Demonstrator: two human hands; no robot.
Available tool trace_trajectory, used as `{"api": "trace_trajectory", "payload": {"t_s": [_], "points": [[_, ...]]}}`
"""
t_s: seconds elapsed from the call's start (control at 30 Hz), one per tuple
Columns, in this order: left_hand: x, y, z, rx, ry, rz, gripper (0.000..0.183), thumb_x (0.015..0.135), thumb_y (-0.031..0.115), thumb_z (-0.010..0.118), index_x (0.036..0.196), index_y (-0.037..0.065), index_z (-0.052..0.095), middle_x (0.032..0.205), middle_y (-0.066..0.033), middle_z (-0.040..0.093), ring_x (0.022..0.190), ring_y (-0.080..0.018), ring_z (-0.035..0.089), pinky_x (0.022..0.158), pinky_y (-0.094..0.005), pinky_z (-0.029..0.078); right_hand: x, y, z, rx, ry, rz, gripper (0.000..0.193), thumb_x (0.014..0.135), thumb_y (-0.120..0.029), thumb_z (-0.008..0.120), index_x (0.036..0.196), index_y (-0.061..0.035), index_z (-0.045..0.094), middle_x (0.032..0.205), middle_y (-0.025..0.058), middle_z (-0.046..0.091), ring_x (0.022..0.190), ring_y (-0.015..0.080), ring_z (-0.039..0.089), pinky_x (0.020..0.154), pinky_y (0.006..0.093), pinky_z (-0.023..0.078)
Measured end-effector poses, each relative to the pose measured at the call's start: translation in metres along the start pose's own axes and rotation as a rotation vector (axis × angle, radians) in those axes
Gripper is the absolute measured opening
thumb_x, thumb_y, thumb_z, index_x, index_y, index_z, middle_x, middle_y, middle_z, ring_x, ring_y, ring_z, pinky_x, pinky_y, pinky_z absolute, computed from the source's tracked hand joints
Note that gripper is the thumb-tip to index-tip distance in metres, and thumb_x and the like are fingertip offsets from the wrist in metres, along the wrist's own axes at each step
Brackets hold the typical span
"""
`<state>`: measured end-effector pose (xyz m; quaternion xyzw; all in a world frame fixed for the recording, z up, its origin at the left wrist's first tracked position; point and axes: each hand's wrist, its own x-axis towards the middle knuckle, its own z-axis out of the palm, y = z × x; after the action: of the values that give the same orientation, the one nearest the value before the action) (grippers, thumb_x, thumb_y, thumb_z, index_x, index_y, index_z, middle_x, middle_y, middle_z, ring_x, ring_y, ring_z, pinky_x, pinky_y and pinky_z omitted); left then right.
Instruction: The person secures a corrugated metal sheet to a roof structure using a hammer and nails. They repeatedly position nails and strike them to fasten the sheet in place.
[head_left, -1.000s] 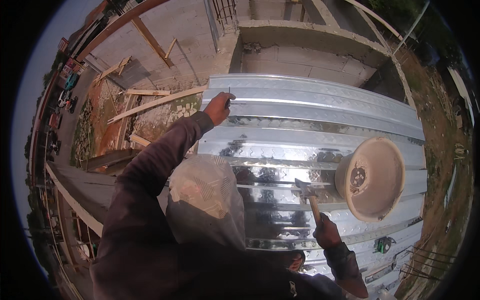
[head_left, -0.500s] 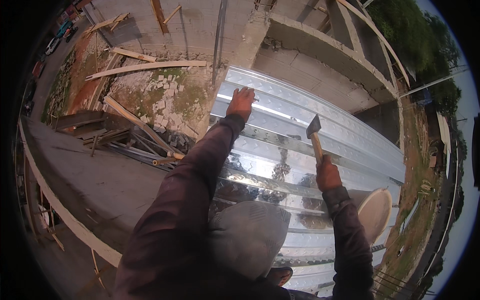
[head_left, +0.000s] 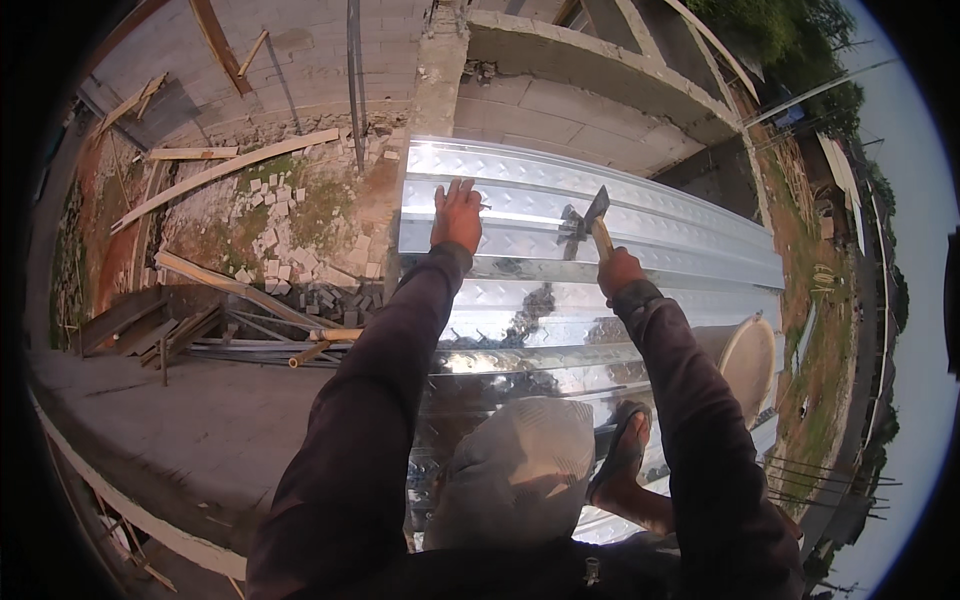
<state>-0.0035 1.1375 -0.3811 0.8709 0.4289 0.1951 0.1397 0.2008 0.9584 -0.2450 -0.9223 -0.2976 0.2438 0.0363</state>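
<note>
My left hand (head_left: 458,216) is near the far left edge of the shiny corrugated metal decking sheet (head_left: 520,295). A thin, nail-like piece (head_left: 486,206) pokes out on the right side of its fingers, apparently pinched there; its other end is hidden. In my right hand (head_left: 620,274) is a hammer (head_left: 601,232), gripped low on its wooden handle. The dark hammer head is raised above the decking, right of my left hand, and its dark reflection shows on the metal.
A sandalled foot (head_left: 622,450) stands on the decking beside my grey-clad knee (head_left: 515,465). A round pale tub (head_left: 750,370) sits at the right. Concrete beams (head_left: 600,60) and a block wall rise beyond. Planks (head_left: 235,180) and rubble lie lower at left, past the sheet's edge.
The view has turned and shifted right. My right hand has brought the hammer farther up the sheet, closer to my left hand. The sandalled foot shows more fully.
</note>
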Motion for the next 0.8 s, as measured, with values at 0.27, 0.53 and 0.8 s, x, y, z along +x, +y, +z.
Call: {"api": "trace_trajectory", "payload": {"t_s": [0.27, 0.53, 0.8], "points": [[-0.006, -0.006, 0.005, 0.106, 0.005, 0.052, 0.020, 0.094, 0.013, 0.052, 0.111, 0.007, 0.060, 0.147, -0.0093, 0.047, 0.141, -0.0292, 0.034, 0.118, -0.0507, 0.021, 0.099, -0.079, 0.018, -0.006, 0.228, -0.218, 0.032, 0.094, -0.027, 0.054, 0.110, 0.0009, 0.055, 0.100, 0.0279, 0.068, 0.095, 0.0426, 0.068, 0.084, 0.0513, 0.054], [-0.006, -0.022, 0.006, -0.088, 0.157, 0.071, 0.025, 0.090, 0.011, 0.059, 0.114, 0.009, 0.061, 0.137, -0.0081, 0.052, 0.129, -0.0269, 0.047, 0.112, -0.0468, 0.033, 0.146, -0.114, 0.029, -0.146, 0.043, -0.269, 0.035, 0.088, -0.019, 0.056, 0.114, 0.0038, 0.055, 0.108, 0.0274, 0.067, 0.103, 0.0405, 0.067, 0.088, 0.0457, 0.054], [0.079, -0.078, -0.034, -0.805, 0.482, -0.436, 0.016, 0.081, 0.008, 0.071, 0.094, 0.000, 0.075, 0.081, -0.0151, 0.072, 0.075, -0.0222, 0.068, 0.072, -0.0334, 0.052, 0.133, -0.090, 0.040, -0.034, 0.080, -0.259, 0.034, 0.091, -0.023, 0.055, 0.111, 0.0048, 0.052, 0.105, 0.0300, 0.067, 0.100, 0.0439, 0.067, 0.087, 0.0485, 0.054]]}}
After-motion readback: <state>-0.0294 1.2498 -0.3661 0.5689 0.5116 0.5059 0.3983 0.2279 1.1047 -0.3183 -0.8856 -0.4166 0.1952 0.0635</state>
